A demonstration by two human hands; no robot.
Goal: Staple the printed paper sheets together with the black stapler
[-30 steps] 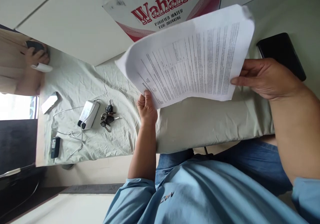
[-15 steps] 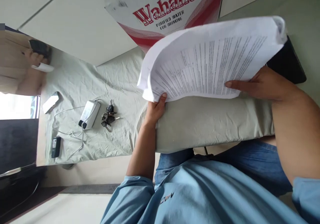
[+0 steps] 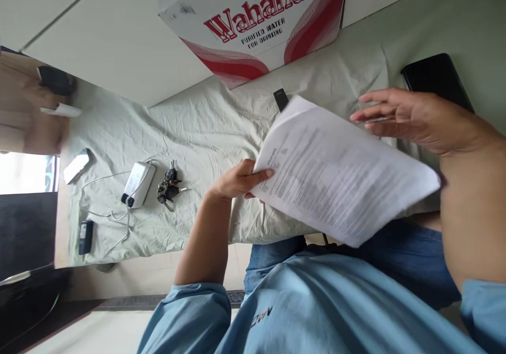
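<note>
A sheaf of white printed paper sheets [image 3: 340, 180] is gripped at its near-left corner by the left hand [image 3: 237, 181], thumb on top and fingers curled beneath, and is held tilted above the near edge of a surface covered with a wrinkled pale green cloth [image 3: 205, 133]. The right hand [image 3: 411, 119] is spread open just above the far-right corner of the sheets, fingers extended and apart; whether the paper is touched by it cannot be told. A flat black rectangular device [image 3: 435, 77] lies on the cloth behind that hand, towards the right edge. A small black object [image 3: 281, 99] is seen just beyond the far corner of the paper. At the far edge stands a white and red cardboard box [image 3: 256, 22] printed "Wahaha". Towards the left end of the cloth lie a white charger with a cable [image 3: 136, 184], a bunch of dark keys [image 3: 168, 188] just beside it, a small white oblong object [image 3: 77, 167] and a small black device [image 3: 86, 236]
</note>
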